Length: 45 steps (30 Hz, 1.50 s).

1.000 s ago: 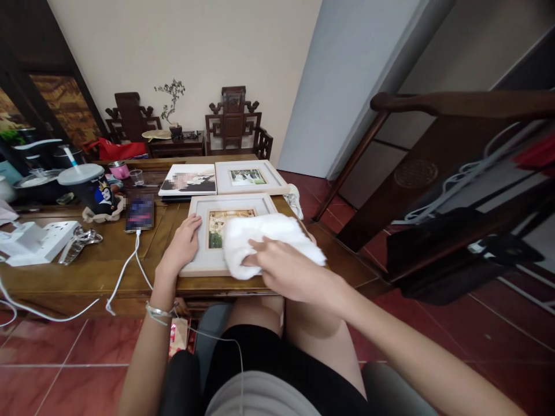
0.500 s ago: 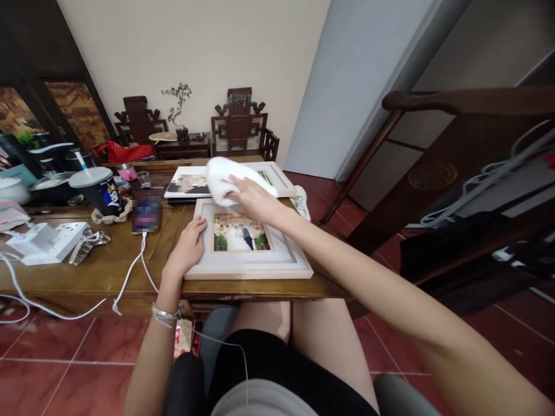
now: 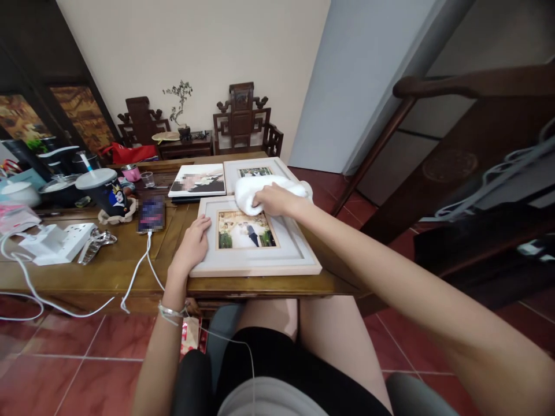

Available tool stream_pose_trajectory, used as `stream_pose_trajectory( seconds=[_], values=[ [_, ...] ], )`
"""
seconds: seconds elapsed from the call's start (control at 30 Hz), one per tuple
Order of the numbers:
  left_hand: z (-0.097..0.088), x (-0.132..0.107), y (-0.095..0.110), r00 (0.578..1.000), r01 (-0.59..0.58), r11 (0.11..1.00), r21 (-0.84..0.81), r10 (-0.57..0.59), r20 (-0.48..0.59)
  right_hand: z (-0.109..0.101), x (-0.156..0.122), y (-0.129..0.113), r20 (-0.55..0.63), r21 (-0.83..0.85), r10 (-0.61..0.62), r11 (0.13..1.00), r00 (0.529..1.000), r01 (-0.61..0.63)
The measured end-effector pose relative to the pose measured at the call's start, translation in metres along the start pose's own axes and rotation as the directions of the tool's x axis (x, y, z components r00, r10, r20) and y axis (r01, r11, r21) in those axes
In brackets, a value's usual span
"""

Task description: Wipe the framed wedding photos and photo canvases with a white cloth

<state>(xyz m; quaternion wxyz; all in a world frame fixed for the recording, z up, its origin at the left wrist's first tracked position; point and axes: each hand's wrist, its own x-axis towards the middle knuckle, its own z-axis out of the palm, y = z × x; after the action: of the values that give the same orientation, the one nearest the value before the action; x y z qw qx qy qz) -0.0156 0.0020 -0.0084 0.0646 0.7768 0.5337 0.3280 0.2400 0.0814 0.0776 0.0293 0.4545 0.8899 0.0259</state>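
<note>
A pale picture frame (image 3: 286,261) with a colour photo lies flat at the near edge of the wooden table (image 3: 108,266). My left hand (image 3: 191,245) rests open on the frame's left border, fingers flat. My right hand (image 3: 277,200) presses a white cloth (image 3: 254,190) onto the frame's far edge, fingers curled over the cloth. A second framed photo (image 3: 255,170) and an unframed print (image 3: 198,179) lie just beyond.
A phone (image 3: 151,214) on a white cable (image 3: 134,271) lies left of the frame. Further left stand a lidded dark cup (image 3: 106,192), a white power strip (image 3: 58,242) and keys (image 3: 93,245). Dark carved chairs (image 3: 243,118) stand at the wall. A wooden bench arm (image 3: 455,86) rises on the right.
My right hand swept the cloth from the frame's near middle up to the far edge, then a little to the right. My left hand stayed on the frame.
</note>
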Motion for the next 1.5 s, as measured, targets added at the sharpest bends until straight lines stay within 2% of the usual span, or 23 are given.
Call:
stream_pose_trajectory(
  seconds=[0.1,0.2,0.33,0.43,0.57,0.63,0.7,0.83,0.93,1.1,1.2,1.3,1.5],
  values=[
    [-0.001,0.0,0.0,1.0,-0.002,1.0,0.009,0.002,-0.002,0.002,-0.022,0.016,-0.008,-0.016,0.052,0.999,0.999,-0.052],
    [-0.002,0.001,0.001,1.0,-0.002,1.0,0.024,0.002,-0.001,0.007,-0.048,0.014,-0.028,-0.02,0.025,0.999,0.999,-0.026],
    [-0.003,0.001,0.002,1.0,0.003,0.999,0.037,-0.004,0.015,0.007,-0.093,-0.008,-0.024,0.003,-0.069,0.998,0.997,0.069],
    [-0.003,0.002,0.003,1.0,0.005,1.0,0.026,-0.005,0.016,-0.004,-0.133,-0.029,0.018,0.045,-0.117,0.992,0.993,0.117],
    [-0.003,0.002,0.003,1.0,0.005,1.0,0.027,-0.006,0.021,-0.023,-0.167,-0.052,0.123,0.084,-0.092,0.993,0.988,0.082],
    [-0.004,0.002,0.004,0.999,-0.008,0.999,0.033,0.007,0.04,-0.027,-0.168,-0.056,0.163,0.093,-0.059,0.995,0.985,0.044],
    [-0.005,0.003,0.004,0.998,-0.017,0.999,0.036,0.015,0.058,-0.024,-0.157,-0.054,0.155,0.097,-0.028,0.995,0.988,0.013],
    [-0.007,0.002,0.007,0.997,-0.024,0.999,0.04,0.021,0.076,-0.004,-0.117,-0.036,0.031,0.06,0.091,0.994,0.995,-0.093],
    [-0.008,0.002,0.008,0.997,-0.022,0.999,0.044,0.018,0.081,0.011,-0.085,-0.019,-0.068,0.019,0.187,0.982,0.98,-0.186],
    [-0.008,0.002,0.008,0.997,-0.005,0.999,0.042,0.001,0.076,0.021,-0.053,-0.004,-0.178,-0.015,0.205,0.977,0.962,-0.211],
    [-0.006,0.003,0.006,0.998,0.002,0.999,0.034,-0.004,0.059,0.019,-0.059,-0.009,-0.144,-0.032,0.169,0.984,0.975,-0.176],
    [-0.004,0.003,0.004,0.999,-0.004,1.0,0.021,0.003,0.041,0.011,-0.085,-0.023,-0.057,-0.047,0.119,0.991,0.991,-0.122],
    [-0.002,0.003,0.003,0.999,-0.015,0.999,0.033,0.015,0.028,-0.026,-0.146,-0.048,0.149,0.073,-0.024,0.997,0.989,0.013]
  ],
)
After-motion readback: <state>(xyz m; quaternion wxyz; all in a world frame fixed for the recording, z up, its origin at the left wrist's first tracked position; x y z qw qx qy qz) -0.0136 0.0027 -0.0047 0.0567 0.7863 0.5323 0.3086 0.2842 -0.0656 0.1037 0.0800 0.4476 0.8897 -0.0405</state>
